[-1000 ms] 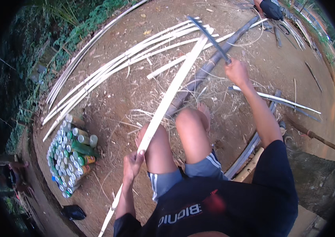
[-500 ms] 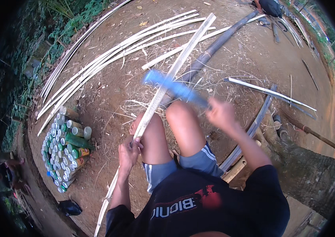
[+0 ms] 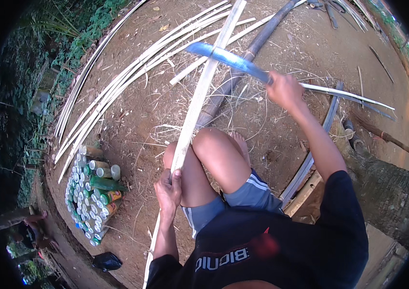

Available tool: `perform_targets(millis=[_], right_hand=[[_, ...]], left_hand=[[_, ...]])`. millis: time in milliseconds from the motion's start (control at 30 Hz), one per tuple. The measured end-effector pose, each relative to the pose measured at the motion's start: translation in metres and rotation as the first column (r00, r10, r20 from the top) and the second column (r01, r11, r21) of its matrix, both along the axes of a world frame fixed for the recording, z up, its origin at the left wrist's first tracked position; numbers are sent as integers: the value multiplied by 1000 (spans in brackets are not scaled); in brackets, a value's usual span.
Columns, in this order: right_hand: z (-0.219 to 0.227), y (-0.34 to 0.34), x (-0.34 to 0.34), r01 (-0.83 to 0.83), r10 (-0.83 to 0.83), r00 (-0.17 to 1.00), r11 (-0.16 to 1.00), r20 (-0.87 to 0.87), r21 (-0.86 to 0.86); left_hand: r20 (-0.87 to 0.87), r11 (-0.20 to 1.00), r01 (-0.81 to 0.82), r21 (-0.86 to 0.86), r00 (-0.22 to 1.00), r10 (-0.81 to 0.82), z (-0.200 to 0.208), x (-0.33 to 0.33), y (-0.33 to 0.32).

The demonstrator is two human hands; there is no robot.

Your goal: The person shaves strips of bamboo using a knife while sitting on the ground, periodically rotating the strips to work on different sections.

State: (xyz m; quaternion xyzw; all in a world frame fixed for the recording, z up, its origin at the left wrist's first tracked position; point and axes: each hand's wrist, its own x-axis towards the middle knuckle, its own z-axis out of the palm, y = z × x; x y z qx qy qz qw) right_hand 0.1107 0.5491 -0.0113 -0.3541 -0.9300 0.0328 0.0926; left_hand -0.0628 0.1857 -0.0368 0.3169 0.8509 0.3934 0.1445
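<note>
My left hand (image 3: 168,190) is closed round a long, pale split bamboo strip (image 3: 196,106). The strip slants up and away from beside my left thigh, over my knee, and its lower end trails back past my left arm. Closed on the handle of a machete (image 3: 237,61), my right hand (image 3: 285,90) is out to the right of the strip. The blade lies crosswise over the strip's far part, its tip pointing left. Whether the edge bites into the bamboo I cannot tell. Beneath, a dark bamboo pole (image 3: 224,94) lies on the ground, with thin shavings around it.
Several pale bamboo strips (image 3: 132,67) lie in a curved bundle at left. A cluster of bottles and cans (image 3: 91,197) stands left of me, a black bag (image 3: 106,261) nearer. To the right are a split bamboo length (image 3: 310,159) and a thick log (image 3: 387,192).
The machete and my right hand have moved farther out along the bamboo strip, and the blade is less blurred. My left hand keeps its grip. The whole view has shifted slightly.
</note>
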Motion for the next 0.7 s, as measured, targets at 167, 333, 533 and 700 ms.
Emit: perform_targets(millis=[167, 333, 533, 700], right_hand=[[3, -6, 8, -263, 267, 964, 952, -6, 158], [14, 44, 3, 105, -136, 964, 984, -228, -145], [58, 74, 2, 122, -128, 991, 986, -47, -117], [29, 78, -4, -20, 0, 990, 989, -140, -144]], left_hand=[[5, 999, -35, -3, 999, 35, -12, -5, -9], [-50, 1000, -12, -28, 999, 11, -8, -1, -16], [-21, 1000, -18, 20, 1000, 18, -9, 4, -32], [-15, 999, -28, -28, 1000, 27, -2, -4, -22]])
